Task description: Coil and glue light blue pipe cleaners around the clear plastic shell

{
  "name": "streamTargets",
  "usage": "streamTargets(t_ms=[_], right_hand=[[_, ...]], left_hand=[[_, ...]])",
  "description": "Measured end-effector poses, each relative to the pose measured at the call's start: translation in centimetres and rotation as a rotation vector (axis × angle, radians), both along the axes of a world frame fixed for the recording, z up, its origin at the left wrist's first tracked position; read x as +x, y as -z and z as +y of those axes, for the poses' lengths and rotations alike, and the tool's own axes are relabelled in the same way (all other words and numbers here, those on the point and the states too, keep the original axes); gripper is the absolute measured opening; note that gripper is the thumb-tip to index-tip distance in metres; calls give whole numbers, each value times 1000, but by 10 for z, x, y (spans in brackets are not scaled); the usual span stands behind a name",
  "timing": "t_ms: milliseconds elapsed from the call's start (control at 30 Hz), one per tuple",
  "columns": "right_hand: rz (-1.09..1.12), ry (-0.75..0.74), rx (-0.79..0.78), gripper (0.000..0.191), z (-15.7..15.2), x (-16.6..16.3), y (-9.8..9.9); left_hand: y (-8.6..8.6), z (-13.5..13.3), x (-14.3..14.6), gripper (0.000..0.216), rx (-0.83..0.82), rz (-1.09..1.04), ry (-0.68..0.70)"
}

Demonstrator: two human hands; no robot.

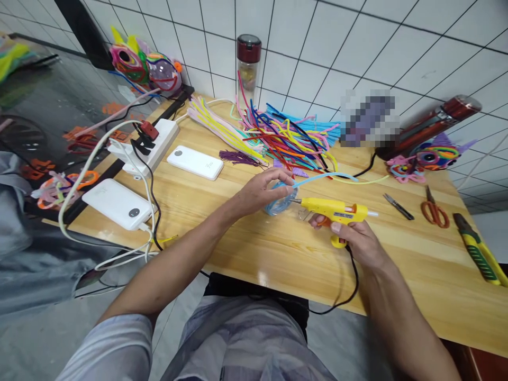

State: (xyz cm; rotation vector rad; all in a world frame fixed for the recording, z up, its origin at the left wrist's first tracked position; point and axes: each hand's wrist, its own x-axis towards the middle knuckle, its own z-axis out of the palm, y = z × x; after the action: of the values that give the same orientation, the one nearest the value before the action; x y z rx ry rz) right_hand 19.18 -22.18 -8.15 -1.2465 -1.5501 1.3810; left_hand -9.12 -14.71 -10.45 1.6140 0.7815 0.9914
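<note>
My left hand (266,189) is closed on a clear, rounded piece wound with light blue pipe cleaner (273,207), its fingers curled over the top. A loose blue end of pipe cleaner (329,175) sticks out to the right past the fingertips. My right hand (359,238) grips a yellow hot glue gun (335,209), with fingers at the orange trigger. The metal nozzle points left and is close to the wound piece; whether it touches cannot be made out. A translucent glue stick (373,214) protrudes from the gun's back, and its black cord hangs below.
Behind my hands lies a pile of colourful pipe cleaners (286,135), near a lidded bottle (248,69). Power banks (194,162) and a power strip (166,138) with cables sit left. Rightward lie a small cutter (398,206), scissors (435,211), pliers (478,254) and a decorated fish (432,159).
</note>
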Motion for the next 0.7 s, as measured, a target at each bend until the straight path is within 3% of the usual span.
streamTargets(t_ms=[133, 267, 533, 700], right_hand=[[-6, 18, 9, 50, -1, -3, 0], [-10, 24, 17, 48, -3, -4, -1], [11, -10, -13, 52, -3, 3, 2], [6, -24, 34, 49, -2, 4, 6]], left_hand=[[3, 0, 2, 21, 17, -8, -9], [-3, -3, 1, 33, -1, 39, -3], [0, 4, 4, 26, 204, 173, -75], [1, 2, 7, 35, 94, 30, -78]])
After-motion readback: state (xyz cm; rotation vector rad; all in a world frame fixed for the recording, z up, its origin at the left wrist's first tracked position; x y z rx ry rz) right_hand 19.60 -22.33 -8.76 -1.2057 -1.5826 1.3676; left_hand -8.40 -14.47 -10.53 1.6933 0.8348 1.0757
